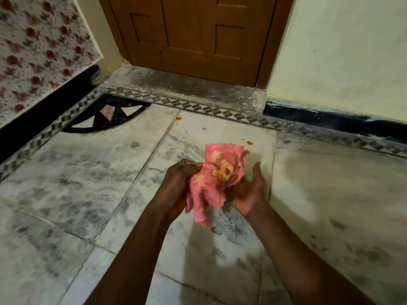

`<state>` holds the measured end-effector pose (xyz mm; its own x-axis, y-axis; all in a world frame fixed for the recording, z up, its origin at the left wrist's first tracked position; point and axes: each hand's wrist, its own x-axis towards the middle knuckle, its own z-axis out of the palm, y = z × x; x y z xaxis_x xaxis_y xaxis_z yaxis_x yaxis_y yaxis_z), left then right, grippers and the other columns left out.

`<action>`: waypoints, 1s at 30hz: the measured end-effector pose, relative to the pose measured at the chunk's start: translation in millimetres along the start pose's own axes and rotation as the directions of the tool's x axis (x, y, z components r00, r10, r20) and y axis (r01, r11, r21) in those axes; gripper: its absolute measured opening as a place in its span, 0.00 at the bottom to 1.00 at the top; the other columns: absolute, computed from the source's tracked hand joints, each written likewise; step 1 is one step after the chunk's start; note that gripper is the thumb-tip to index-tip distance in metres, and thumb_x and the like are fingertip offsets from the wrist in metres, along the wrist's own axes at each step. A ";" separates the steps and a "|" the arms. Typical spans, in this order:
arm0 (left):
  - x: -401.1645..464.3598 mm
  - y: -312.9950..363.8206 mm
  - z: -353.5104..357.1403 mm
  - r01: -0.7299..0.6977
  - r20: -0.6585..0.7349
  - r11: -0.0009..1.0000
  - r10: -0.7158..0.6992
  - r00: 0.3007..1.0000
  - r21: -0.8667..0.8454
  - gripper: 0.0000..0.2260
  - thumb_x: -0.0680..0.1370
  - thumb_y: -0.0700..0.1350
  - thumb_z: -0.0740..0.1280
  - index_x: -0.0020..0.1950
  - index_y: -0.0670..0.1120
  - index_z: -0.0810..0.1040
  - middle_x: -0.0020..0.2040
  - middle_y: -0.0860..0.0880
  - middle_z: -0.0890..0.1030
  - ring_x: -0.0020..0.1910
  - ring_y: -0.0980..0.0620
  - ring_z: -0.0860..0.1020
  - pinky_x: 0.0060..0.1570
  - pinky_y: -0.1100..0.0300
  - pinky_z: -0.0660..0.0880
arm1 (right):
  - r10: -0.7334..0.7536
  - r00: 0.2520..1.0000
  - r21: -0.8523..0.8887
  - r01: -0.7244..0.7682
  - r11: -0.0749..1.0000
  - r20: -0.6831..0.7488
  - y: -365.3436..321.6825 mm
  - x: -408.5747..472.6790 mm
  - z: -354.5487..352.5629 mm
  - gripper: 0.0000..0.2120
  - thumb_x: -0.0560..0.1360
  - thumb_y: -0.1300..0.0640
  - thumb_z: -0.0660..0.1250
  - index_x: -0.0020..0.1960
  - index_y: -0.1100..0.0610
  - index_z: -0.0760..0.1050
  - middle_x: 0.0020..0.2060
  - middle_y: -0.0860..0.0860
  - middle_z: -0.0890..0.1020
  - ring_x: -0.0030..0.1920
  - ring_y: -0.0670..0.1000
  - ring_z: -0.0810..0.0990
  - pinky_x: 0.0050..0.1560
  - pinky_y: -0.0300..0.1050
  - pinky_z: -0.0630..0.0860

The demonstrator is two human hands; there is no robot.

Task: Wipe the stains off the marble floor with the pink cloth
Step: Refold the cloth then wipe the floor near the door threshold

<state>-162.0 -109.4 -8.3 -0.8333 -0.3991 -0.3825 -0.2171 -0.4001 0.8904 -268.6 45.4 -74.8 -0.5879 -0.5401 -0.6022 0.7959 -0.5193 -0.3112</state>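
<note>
Pink cloth bunched over marble floor, left hand gripping it, right hand cupped open beneath, orange stains beyond

Your pink cloth is blurred — print unreadable. It hides the fingers of your right hand; the door is cropped at top.

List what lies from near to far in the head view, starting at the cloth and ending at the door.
pink cloth → nearer orange stain → farther orange stain → patterned border strip → grey stone threshold → wooden door
</note>
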 end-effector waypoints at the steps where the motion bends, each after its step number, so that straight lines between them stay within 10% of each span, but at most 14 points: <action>1: 2.6 0.3 2.3 0.000 -0.030 1.000 -0.001 1.000 -0.021 0.06 0.81 0.39 0.68 0.45 0.40 0.77 0.33 0.41 0.79 0.27 0.48 0.78 0.26 0.60 0.76 | 0.056 0.998 -0.065 -0.057 0.996 -0.014 7.7 -0.1 -0.5 0.46 0.75 0.21 0.57 0.68 0.60 0.81 0.64 0.65 0.84 0.64 0.65 0.83 0.69 0.63 0.79; 5: 10.6 -9.1 -1.4 -0.025 -0.208 0.982 0.064 0.976 0.185 0.07 0.82 0.41 0.70 0.44 0.43 0.77 0.36 0.46 0.82 0.33 0.47 0.80 0.29 0.60 0.74 | 0.047 0.998 -0.084 -0.049 0.995 -0.033 3.5 -5.1 -4.3 0.38 0.75 0.25 0.64 0.67 0.56 0.81 0.51 0.62 0.89 0.49 0.61 0.89 0.51 0.57 0.87; 8: 6.3 -17.7 -4.9 -0.053 -0.231 0.972 0.107 0.967 0.227 0.06 0.81 0.39 0.71 0.46 0.41 0.76 0.39 0.37 0.81 0.37 0.38 0.78 0.39 0.44 0.77 | 0.000 0.999 -0.117 0.005 0.993 0.044 -2.7 -9.0 -3.5 0.14 0.75 0.50 0.74 0.55 0.58 0.85 0.45 0.62 0.89 0.41 0.60 0.90 0.39 0.54 0.88; 11: 4.8 -23.2 -1.5 -0.075 -0.275 0.979 0.126 0.953 0.190 0.08 0.79 0.34 0.72 0.45 0.44 0.76 0.39 0.36 0.81 0.40 0.41 0.78 0.43 0.42 0.76 | -0.051 0.998 -0.317 0.063 0.946 0.048 3.6 -5.4 -8.0 0.26 0.66 0.66 0.76 0.63 0.58 0.80 0.43 0.58 0.90 0.39 0.56 0.90 0.35 0.50 0.86; 15: 2.6 -29.9 1.1 -0.142 -0.312 0.962 0.212 0.926 0.233 0.12 0.76 0.34 0.76 0.44 0.46 0.75 0.33 0.42 0.83 0.31 0.49 0.76 0.36 0.55 0.75 | -0.217 0.972 -0.672 0.223 0.706 0.094 -1.3 -8.7 -7.4 0.23 0.69 0.72 0.78 0.64 0.64 0.82 0.46 0.63 0.88 0.40 0.53 0.87 0.38 0.43 0.85; 20: 4.5 -27.3 10.0 -0.259 -0.206 0.912 0.333 0.920 0.318 0.11 0.74 0.32 0.77 0.51 0.47 0.87 0.39 0.43 0.87 0.40 0.49 0.85 0.50 0.52 0.85 | -0.367 0.844 -0.770 0.519 0.371 0.391 -28.1 -14.7 3.6 0.20 0.65 0.74 0.81 0.54 0.61 0.86 0.44 0.52 0.91 0.46 0.49 0.89 0.46 0.41 0.85; 26: 29.5 -29.0 26.1 -0.293 -0.067 0.601 0.503 0.861 0.744 0.08 0.76 0.39 0.76 0.43 0.52 0.87 0.40 0.55 0.86 0.43 0.63 0.83 0.41 0.65 0.78 | -0.451 0.622 -0.760 0.425 -0.493 0.640 -46.5 -4.7 8.6 0.07 0.69 0.65 0.81 0.45 0.55 0.88 0.52 0.51 0.75 0.54 0.55 0.77 0.53 0.48 0.77; 30: 42.0 -30.5 36.2 -0.282 -0.068 0.546 0.535 0.842 0.789 0.06 0.77 0.43 0.77 0.43 0.54 0.85 0.47 0.49 0.78 0.42 0.62 0.78 0.40 0.69 0.71 | -0.383 0.707 -0.802 0.486 -0.348 0.594 -71.2 -10.1 5.2 0.06 0.70 0.62 0.81 0.42 0.55 0.86 0.53 0.47 0.81 0.55 0.49 0.80 0.55 0.47 0.78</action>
<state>-208.8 -84.1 -42.6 -0.7832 -0.6065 0.1369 -0.2842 0.5451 0.7887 -320.1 84.4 -42.7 -0.8064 -0.5769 0.1302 -0.4465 0.4496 -0.7736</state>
